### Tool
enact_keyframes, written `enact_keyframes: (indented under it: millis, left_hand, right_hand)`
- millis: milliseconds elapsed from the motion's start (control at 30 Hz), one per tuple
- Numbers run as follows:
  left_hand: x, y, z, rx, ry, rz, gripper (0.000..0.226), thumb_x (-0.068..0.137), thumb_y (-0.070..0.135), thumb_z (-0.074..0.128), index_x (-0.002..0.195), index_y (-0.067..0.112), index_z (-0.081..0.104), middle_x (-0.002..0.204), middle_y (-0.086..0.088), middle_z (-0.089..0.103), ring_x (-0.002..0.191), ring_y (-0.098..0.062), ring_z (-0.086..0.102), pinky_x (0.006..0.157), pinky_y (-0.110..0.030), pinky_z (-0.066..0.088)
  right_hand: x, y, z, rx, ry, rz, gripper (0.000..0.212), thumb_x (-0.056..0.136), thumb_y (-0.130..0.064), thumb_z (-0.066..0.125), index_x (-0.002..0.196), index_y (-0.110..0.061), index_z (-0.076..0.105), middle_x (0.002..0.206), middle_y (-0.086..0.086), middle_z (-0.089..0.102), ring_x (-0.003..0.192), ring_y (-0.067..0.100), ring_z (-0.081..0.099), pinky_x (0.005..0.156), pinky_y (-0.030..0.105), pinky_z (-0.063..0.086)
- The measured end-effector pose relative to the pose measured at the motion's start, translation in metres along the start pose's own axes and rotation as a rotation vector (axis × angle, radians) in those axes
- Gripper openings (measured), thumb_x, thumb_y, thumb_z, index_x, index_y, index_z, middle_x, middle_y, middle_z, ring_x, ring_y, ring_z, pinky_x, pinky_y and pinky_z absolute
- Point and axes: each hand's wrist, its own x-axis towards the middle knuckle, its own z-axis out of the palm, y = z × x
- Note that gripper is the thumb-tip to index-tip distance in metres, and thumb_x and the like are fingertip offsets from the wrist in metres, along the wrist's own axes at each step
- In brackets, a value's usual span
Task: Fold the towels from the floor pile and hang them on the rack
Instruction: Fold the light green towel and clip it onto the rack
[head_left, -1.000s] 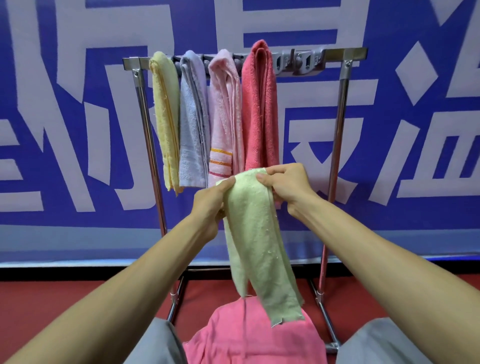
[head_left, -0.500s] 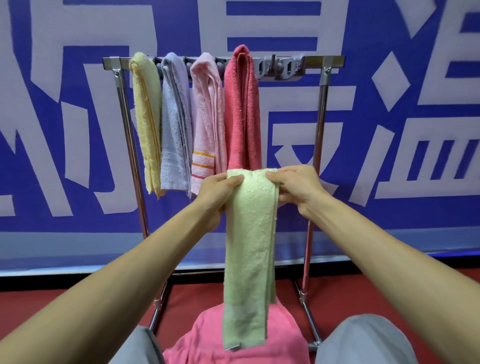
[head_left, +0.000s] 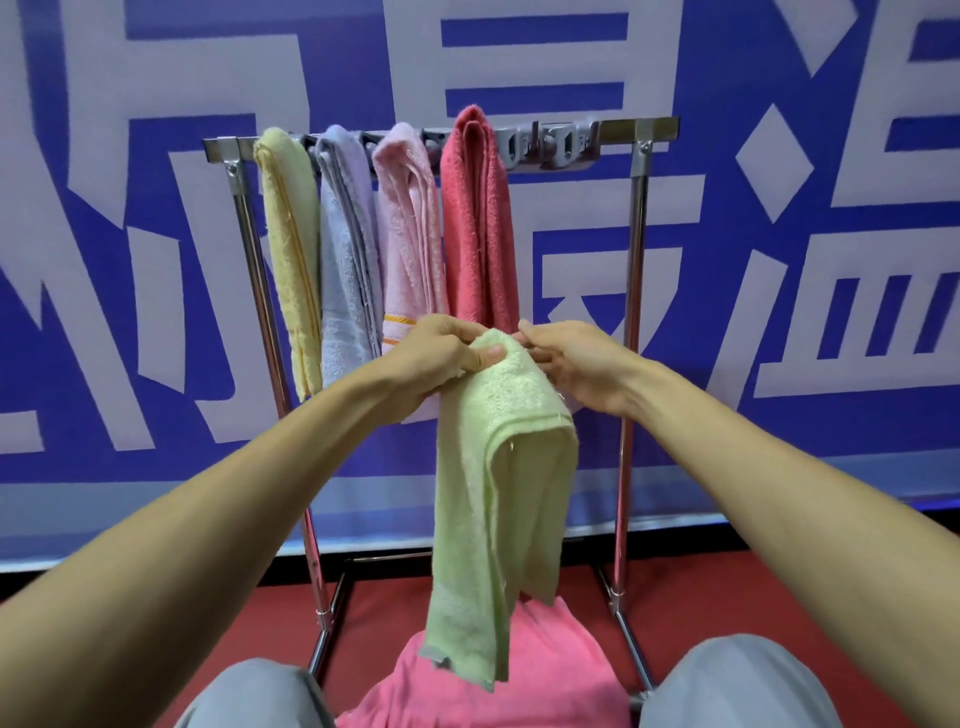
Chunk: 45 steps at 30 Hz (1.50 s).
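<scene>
A light green towel (head_left: 498, 478) hangs folded lengthwise in front of the metal rack (head_left: 636, 218). My left hand (head_left: 441, 358) pinches its top edge with thumb on the cloth. My right hand (head_left: 576, 364) touches the same top corner from the right, fingers partly spread; whether it still grips is unclear. Four folded towels hang on the rack's top bar: yellow (head_left: 291, 249), lavender (head_left: 345, 249), pale pink (head_left: 408, 234) and red (head_left: 475, 218). A pink towel (head_left: 540, 675) lies on the floor between my knees.
Grey clips (head_left: 545, 145) sit on the bar's right part, which carries no towel. A blue and white banner (head_left: 779, 260) stands behind the rack. The floor (head_left: 701, 592) is red. My grey-clad knees (head_left: 737, 680) frame the bottom of the view.
The green towel's top has been gathered from a flat spread edge into a bunched fold, its right side now drooping over. My hands came closer together; the view dropped a little.
</scene>
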Motion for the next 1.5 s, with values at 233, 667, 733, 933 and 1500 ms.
enact_keyframes:
  millis: [233, 667, 733, 933, 1500]
  left_hand:
    - [0.005, 0.013, -0.008, -0.095, -0.066, -0.014, 0.015, 0.091, 0.001, 0.055, 0.078, 0.003, 0.062, 0.054, 0.000, 0.062, 0.048, -0.009, 0.057, 0.044, -0.014, 0.044]
    - [0.049, 0.019, 0.006, -0.180, -0.162, 0.002, 0.026, 0.096, 0.028, 0.051, 0.098, 0.009, 0.070, 0.065, 0.004, 0.068, 0.053, -0.006, 0.062, 0.050, -0.017, 0.049]
    - [0.056, 0.019, 0.004, -0.173, -0.211, 0.025, 0.027, 0.097, 0.022, 0.050, 0.083, 0.020, 0.074, 0.065, 0.008, 0.066, 0.054, -0.003, 0.059, 0.051, -0.015, 0.047]
    - [0.090, 0.046, 0.011, -0.216, -0.170, 0.084, 0.038, 0.089, 0.028, 0.055, 0.120, 0.006, 0.064, 0.116, -0.015, 0.068, 0.101, -0.026, 0.064, 0.089, -0.038, 0.054]
    - [0.243, 0.130, -0.039, -0.110, 0.432, 0.238, 0.033, 0.096, 0.025, 0.053, 0.099, -0.005, 0.066, 0.105, -0.024, 0.069, 0.102, -0.038, 0.065, 0.090, -0.053, 0.052]
  right_hand:
    - [-0.007, -0.007, -0.019, 0.055, -0.345, 0.025, 0.031, 0.098, -0.028, 0.048, 0.105, -0.002, 0.063, 0.077, 0.002, 0.064, 0.066, 0.010, 0.057, 0.060, 0.024, 0.041]
    - [-0.003, -0.039, -0.075, 0.276, 0.033, -0.257, 0.033, 0.078, -0.030, 0.071, 0.101, -0.007, 0.071, 0.071, 0.003, 0.053, 0.054, 0.008, 0.038, 0.047, 0.016, 0.031]
    - [-0.003, -0.046, -0.079, 0.260, 0.115, -0.247, 0.027, 0.078, -0.027, 0.070, 0.097, -0.009, 0.073, 0.083, 0.010, 0.059, 0.065, 0.014, 0.046, 0.058, 0.021, 0.036]
    - [0.016, -0.074, -0.091, 0.284, 0.305, -0.242, 0.023, 0.092, -0.004, 0.055, 0.113, 0.002, 0.065, 0.094, 0.016, 0.068, 0.079, 0.022, 0.067, 0.066, 0.030, 0.059]
    - [0.149, -0.165, -0.127, -0.054, 0.681, -0.405, 0.003, 0.080, -0.008, 0.071, 0.081, -0.006, 0.073, 0.064, 0.007, 0.068, 0.053, 0.010, 0.058, 0.043, 0.015, 0.041]
